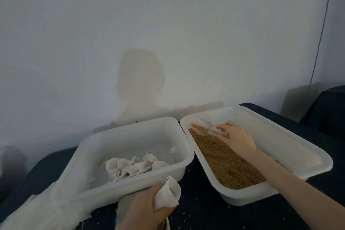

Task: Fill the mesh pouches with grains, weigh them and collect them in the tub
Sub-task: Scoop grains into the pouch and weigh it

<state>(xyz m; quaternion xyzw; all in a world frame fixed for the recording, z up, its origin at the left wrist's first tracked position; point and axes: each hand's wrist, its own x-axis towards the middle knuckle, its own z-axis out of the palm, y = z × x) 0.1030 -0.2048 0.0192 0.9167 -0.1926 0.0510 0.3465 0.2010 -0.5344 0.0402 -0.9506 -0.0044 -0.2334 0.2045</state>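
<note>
On the dark table (201, 209) two white tubs sit side by side, and their near corners almost touch. Inside the right tub (291, 147) lies a deep bed of brown grains (229, 166), heaped toward its left side. The right hand (237, 139) reaches into this tub from the right. Its fingers and thumb are curled around the handle of a small clear scoop (205, 127). The scoop lies low over the grains at the far left end of the tub, and some grains sit in its bowl. The left tub (89, 157) holds a loose pile of white mesh pouches (134, 169) on its floor, toward the near side. The left hand (147, 209) is in front of this tub, close to the camera. It grips one white mesh pouch (169, 195) with the fingers closed around the lower part, and the pouch mouth points up and stands a little open. Just under that hand a flat grey scale (124, 209) peeks out, partly hidden. A bundle of white cloth (43, 209) lies at the left edge of the table. Small pale specks, maybe spilled grains, dot the dark top near the hands. Behind it all is a plain pale wall (168, 33) with a soft shadow on it.
</note>
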